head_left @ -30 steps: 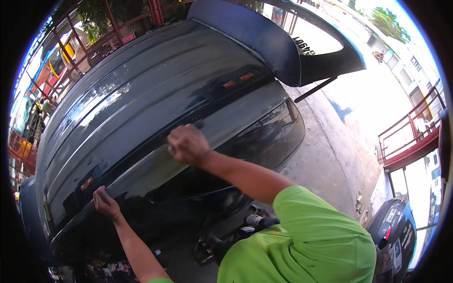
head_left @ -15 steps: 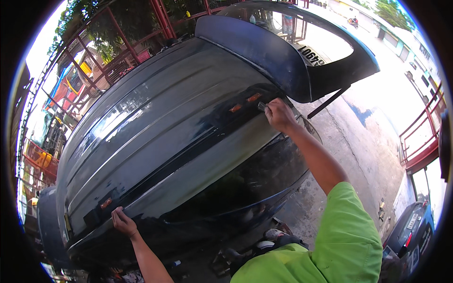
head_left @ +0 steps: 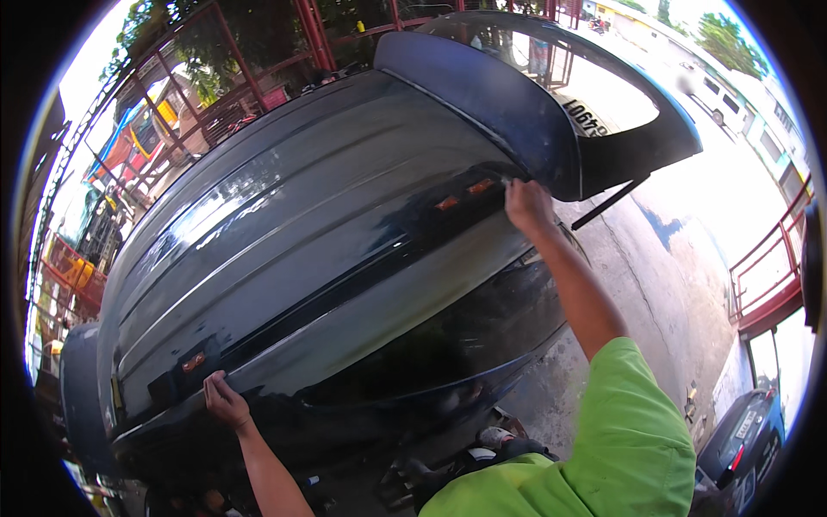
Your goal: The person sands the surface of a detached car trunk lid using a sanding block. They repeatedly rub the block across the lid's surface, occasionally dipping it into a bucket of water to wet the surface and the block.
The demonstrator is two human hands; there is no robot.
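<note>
A dark car roof with long raised ribs spreads before me, dull grey over much of it and glossy in places. At its far right corner my right hand is closed round a small grey piece, now mostly hidden by the fingers. Two orange-brown patches, a nearer one and a farther one, lie just left of that hand. My left hand rests on the roof's side edge with its fingers curled together; whether it holds anything is hidden. Another orange-brown patch sits just beyond its fingertips.
The raised tailgate with its blue-black spoiler stands beyond my right hand, propped by a dark strut. Red metal railings run along the back. A parked dark car stands on the concrete at the lower right.
My right hand has shifted slightly right along the roof's corner, and its grey piece shows less. The left hand stays at the edge. The whole view has tilted a little.
</note>
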